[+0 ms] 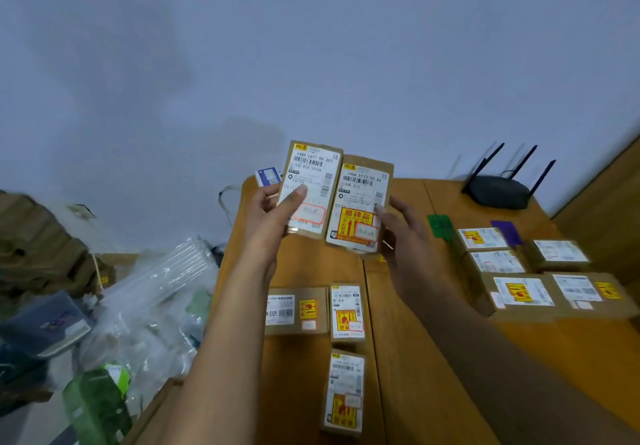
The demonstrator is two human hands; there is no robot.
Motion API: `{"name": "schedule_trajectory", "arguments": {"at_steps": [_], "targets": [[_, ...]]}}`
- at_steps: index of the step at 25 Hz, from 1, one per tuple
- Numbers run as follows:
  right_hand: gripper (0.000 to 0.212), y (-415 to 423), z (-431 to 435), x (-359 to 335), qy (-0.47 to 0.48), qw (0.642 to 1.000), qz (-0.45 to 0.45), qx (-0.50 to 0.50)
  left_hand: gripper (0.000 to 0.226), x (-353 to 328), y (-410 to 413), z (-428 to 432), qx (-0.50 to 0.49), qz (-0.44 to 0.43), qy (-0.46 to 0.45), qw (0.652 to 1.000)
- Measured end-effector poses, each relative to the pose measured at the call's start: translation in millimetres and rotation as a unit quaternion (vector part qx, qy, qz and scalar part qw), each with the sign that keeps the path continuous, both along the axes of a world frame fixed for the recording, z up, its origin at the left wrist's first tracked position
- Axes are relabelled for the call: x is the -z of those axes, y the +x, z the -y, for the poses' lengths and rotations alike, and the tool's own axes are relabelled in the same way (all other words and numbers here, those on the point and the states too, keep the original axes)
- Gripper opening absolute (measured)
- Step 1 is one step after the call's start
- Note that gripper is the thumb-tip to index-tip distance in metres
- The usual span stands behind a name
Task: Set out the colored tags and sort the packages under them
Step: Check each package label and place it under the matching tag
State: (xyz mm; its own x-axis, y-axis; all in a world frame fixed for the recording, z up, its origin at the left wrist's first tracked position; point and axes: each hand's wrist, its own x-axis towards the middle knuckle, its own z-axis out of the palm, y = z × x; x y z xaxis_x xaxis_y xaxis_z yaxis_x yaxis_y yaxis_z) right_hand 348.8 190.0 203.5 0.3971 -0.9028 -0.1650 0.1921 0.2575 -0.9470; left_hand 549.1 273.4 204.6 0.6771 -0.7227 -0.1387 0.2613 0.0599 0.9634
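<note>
Two packages (313,167) (362,188): left hand (273,219) grips one, half hiding a blue card (267,176); right hand (405,236) grips the other.

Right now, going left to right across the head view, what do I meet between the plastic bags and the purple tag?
Plastic bags, left hand, white-labelled package, yellow-stickered package, right hand, green tag, purple tag.

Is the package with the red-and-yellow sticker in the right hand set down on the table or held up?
Held up: the right hand grips the stickered package by its edge, above the table.
</note>
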Motion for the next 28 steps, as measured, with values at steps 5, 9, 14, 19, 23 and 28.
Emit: {"name": "schedule_trajectory", "arguments": {"at_steps": [5,9,14,19,23,28], "targets": [[0.038,-53,60,-57,-0.073,0.997,0.0,-0.019,0.053,-51,-50,55,-0.013,0.023,-0.033,0.999],[0.033,-106,102,-72,-0.091,0.995,0.002,-0.038,0.039,-63,-103,80,0.003,0.039,-0.021,0.999],[0.028,-172,149,-75,-0.097,0.994,0.001,-0.047,0.04,-72,-168,100,0.027,0.059,-0.013,0.998],[0.029,-213,172,-75,-0.103,0.993,0.002,-0.061,0.032,-81,-202,105,0.052,0.103,0.015,0.993],[0.03,-222,173,-75,-0.108,0.992,0.008,-0.065,0.032,-87,-209,104,0.065,0.125,0.018,0.99],[0.032,-227,169,-77,-0.114,0.991,0.014,-0.069,0.033,-89,-207,98,0.072,0.139,0.019,0.987]]}}
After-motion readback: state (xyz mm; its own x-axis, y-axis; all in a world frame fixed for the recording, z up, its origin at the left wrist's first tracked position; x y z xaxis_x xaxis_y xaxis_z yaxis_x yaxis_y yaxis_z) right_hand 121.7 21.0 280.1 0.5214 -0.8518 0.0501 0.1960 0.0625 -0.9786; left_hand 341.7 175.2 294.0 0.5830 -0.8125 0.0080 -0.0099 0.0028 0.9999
